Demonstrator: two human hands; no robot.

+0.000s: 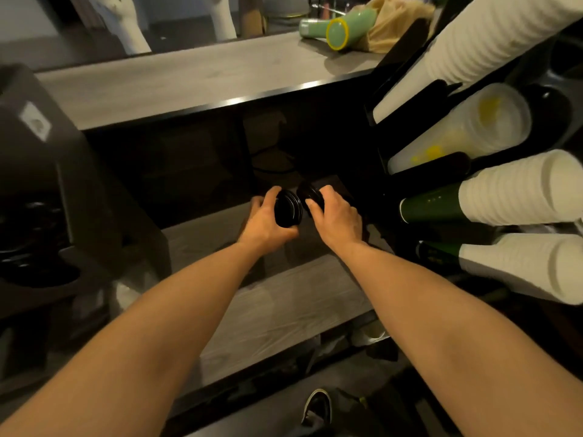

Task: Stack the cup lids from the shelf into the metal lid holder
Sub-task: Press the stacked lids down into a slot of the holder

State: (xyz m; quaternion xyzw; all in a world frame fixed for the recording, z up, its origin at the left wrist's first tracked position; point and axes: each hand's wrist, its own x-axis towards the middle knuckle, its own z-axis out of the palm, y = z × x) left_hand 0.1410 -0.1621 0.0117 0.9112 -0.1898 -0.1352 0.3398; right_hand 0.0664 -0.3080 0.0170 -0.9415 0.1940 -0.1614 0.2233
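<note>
Both my arms reach forward under the counter, over the grey shelf (284, 298). My left hand (265, 222) grips a short stack of black cup lids (287, 209), held on edge with the fingers curled round its rim. Just to the right, my right hand (337, 217) grips a second stack of black lids (310, 193), tilted away from me. The two stacks sit close together, almost touching. I cannot pick out a metal lid holder with certainty; a dark rack with black round shapes (34, 247) stands at the left.
A cup dispenser rack on the right holds rows of white paper cups (520, 187), clear plastic cups (467, 127) and green cups (432, 203). The grey counter top (189, 83) runs above, with green tubes (340, 29) and a brown bag at its far end. A shoe (317, 405) shows below.
</note>
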